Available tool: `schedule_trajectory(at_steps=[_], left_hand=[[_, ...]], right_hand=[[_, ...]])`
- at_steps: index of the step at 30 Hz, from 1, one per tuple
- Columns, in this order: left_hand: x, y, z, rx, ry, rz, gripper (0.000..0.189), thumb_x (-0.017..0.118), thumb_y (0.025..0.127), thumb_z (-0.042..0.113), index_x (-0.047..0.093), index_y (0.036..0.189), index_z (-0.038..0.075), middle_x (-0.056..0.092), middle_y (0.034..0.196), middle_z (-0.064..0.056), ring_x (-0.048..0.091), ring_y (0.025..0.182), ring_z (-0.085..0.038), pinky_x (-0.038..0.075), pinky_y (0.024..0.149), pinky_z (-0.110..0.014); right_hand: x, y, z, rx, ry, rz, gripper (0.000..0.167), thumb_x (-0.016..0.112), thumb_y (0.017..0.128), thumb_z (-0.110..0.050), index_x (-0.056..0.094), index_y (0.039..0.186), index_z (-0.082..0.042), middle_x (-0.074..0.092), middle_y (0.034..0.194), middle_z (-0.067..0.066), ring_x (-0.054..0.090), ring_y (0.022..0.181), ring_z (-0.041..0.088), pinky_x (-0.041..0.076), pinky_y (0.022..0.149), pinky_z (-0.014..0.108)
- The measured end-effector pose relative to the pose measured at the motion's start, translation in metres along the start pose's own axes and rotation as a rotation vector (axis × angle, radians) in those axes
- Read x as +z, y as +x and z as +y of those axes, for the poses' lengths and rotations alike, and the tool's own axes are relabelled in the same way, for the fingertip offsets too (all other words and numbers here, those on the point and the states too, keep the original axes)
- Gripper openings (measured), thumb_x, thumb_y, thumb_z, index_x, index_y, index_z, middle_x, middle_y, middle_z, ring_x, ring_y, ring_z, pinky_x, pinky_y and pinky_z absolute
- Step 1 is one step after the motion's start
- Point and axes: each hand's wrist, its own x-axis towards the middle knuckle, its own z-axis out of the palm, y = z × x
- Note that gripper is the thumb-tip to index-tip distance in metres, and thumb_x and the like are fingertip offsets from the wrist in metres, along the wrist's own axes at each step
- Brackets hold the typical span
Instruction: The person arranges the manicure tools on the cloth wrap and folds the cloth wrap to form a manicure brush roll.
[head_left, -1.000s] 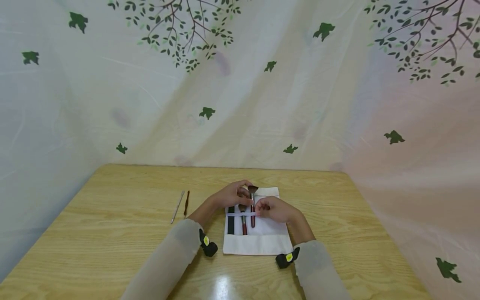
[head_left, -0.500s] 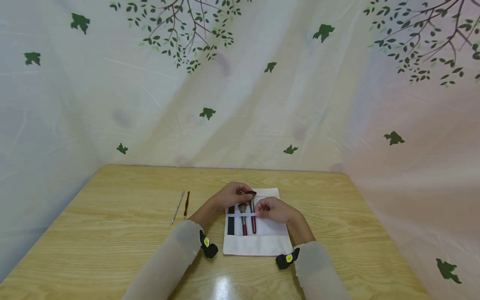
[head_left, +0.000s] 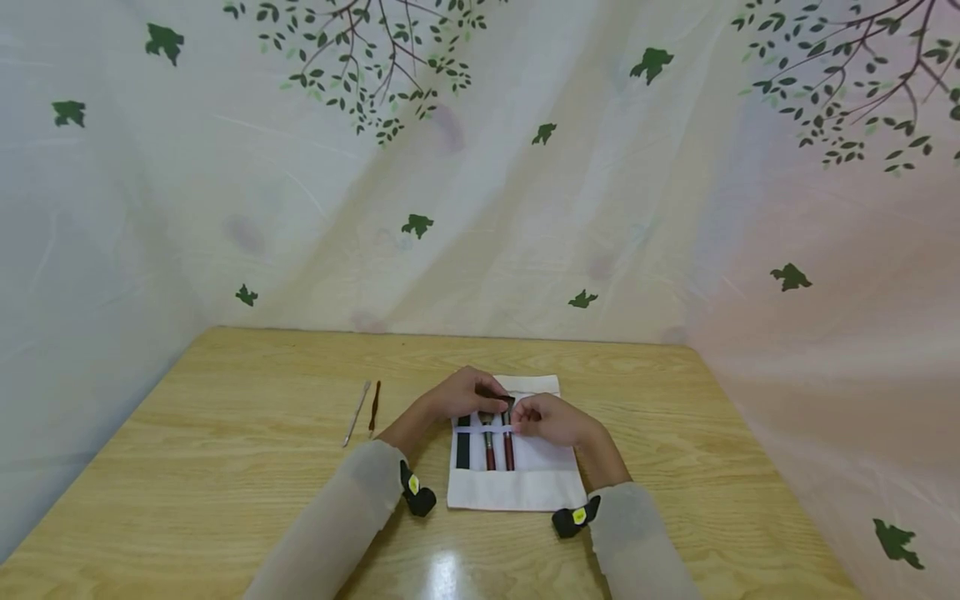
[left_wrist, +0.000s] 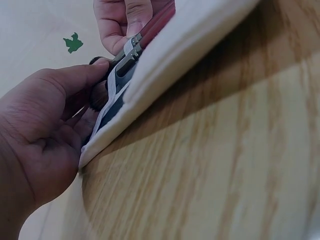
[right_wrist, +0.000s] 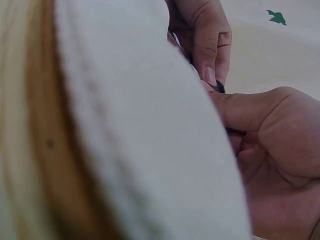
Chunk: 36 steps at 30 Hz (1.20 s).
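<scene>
A white cloth brush roll (head_left: pixel 517 492) lies unfolded, with a pale elastic band (head_left: pixel 474 430) across it. My left hand (head_left: pixel 467 393) pinches a fan brush (head_left: pixel 509 454) near its dark bristles; its red handle passes under the band and down to the bottom pocket. At the band beside this brush, my right hand (head_left: pixel 555 418) pinches the elastic with curled fingers. A second red-handled brush (head_left: pixel 490 454) and a flat black strip (head_left: pixel 462 450) sit under the band to the left. In the right wrist view, dark bristles (right_wrist: pixel 219 87) show at the left fingertips; cloth hides most of the brush.
Left of the roll, a thin silver tool (head_left: pixel 356 414) and a slim brown tool (head_left: pixel 374 407) lie on the wooden table (head_left: pixel 225 483). A pale curtain (head_left: pixel 480 250) with leaf and bird prints hangs behind the table.
The fan brush has slid toward me under the band, its handle end reaching the bottom pocket. My left hand has moved slightly down with it; the right hand has stayed at the band.
</scene>
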Motion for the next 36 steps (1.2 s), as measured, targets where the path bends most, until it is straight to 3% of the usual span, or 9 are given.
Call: schedule_trajectory(at_steps=[10,24,36], left_hand=[[0.0021,-0.0014,0.0017,-0.012,-0.042,0.021,0.017,0.078,0.093,0.015,0.079,0.109,0.010,0.077,0.102,0.002,0.064,0.083,-0.008,0.050,0.074,-0.024],[-0.0005,-0.0015,0.0029,0.039,-0.055,-0.067,0.017,0.076,0.093,0.009,0.078,0.110,0.007,0.077,0.102,0.000,0.067,0.088,-0.008,0.053,0.077,-0.024],[-0.0017,0.0015,-0.0010,0.049,-0.025,-0.065,0.017,0.076,0.094,0.011,0.077,0.111,0.007,0.076,0.100,0.000,0.066,0.087,-0.008,0.053,0.077,-0.023]], right_hand=[[0.0004,-0.0009,-0.0002,-0.004,0.015,0.012,0.008,0.063,0.097,0.005,0.068,0.092,0.000,0.065,0.087,0.004,0.055,0.082,0.015,0.046,0.076,0.027],[0.0000,-0.0003,0.0000,0.017,0.011,0.032,0.007,0.066,0.096,0.003,0.070,0.092,-0.002,0.066,0.086,0.004,0.055,0.079,0.015,0.046,0.073,0.027],[-0.0027,0.0011,-0.0043,0.075,-0.001,0.043,0.006,0.067,0.096,0.001,0.072,0.096,-0.002,0.068,0.089,0.001,0.057,0.082,0.014,0.048,0.075,0.028]])
